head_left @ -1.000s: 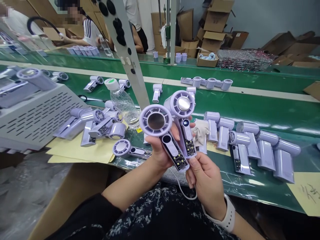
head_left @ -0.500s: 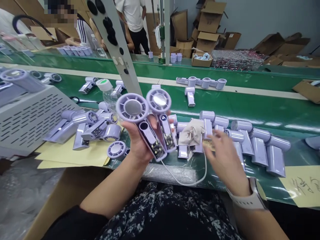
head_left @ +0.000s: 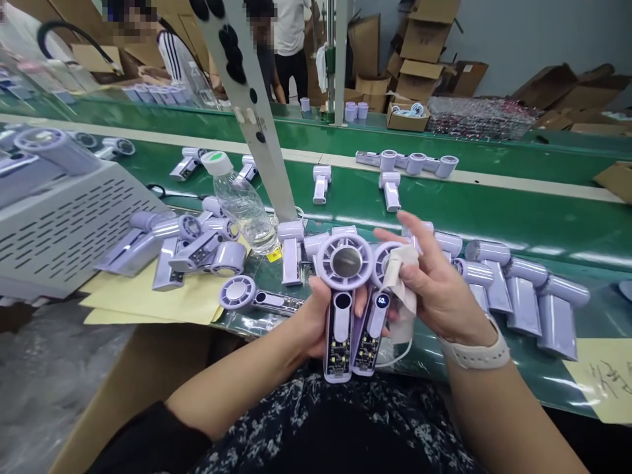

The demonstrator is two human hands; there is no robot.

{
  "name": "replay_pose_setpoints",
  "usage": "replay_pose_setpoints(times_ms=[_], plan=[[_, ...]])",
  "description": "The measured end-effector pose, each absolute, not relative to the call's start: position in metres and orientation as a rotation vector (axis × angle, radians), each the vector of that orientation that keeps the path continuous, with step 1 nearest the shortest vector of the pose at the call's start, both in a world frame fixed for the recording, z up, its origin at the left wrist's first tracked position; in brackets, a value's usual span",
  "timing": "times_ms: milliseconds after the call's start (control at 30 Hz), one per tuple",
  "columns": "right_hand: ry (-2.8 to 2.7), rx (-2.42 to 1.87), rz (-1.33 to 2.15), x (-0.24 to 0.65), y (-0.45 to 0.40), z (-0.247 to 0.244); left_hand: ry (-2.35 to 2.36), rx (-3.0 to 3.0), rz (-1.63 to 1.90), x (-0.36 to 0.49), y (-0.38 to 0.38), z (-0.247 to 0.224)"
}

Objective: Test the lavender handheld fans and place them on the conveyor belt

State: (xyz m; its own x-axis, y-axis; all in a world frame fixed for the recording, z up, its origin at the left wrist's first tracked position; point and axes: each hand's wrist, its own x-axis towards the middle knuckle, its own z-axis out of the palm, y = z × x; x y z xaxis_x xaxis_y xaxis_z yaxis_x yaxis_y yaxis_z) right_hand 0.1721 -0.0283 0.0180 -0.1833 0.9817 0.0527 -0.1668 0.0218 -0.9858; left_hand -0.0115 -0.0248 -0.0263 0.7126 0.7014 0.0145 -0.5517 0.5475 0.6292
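Observation:
Two lilac handheld fans are gripped side by side in my left hand, in front of my body. The left handheld fan has a dark round display and a clear lower handle with circuit parts showing. On the right handheld fan the display is lit with digits. My right hand pinches a pale cloth against the head of that right fan, partly covering it. A white cable curves below the cloth; its end is hidden.
Several lilac fans lie in a row at right, more on yellow paper at left. A clear bottle stands by a slanted metal post. A slotted grey box is at far left. People stand across the green line.
My right hand has picked up the cloth and brought it to the right fan's head. My left hand has moved the two fans lower and to the right, more upright.

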Motion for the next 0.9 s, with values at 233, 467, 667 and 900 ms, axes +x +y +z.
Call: replay_pose_setpoints(times_ms=[233,467,667,900], plan=[[-1.141,-1.051,1.393,0.150,-0.031,0.010,0.312,0.706,0.768,-0.012,-0.030,-0.035],[-1.376,-1.313,0.708,0.184,-0.005,0.014,0.241,0.539,0.681,-0.020,-0.029,-0.028],[-1.975,-0.794,1.296,0.192,0.016,0.052,0.130,0.461,0.520,-0.020,-0.029,-0.036],[-2.238,-0.706,1.644,0.175,0.036,0.046,0.283,0.505,0.353,-0.029,-0.030,-0.050]])
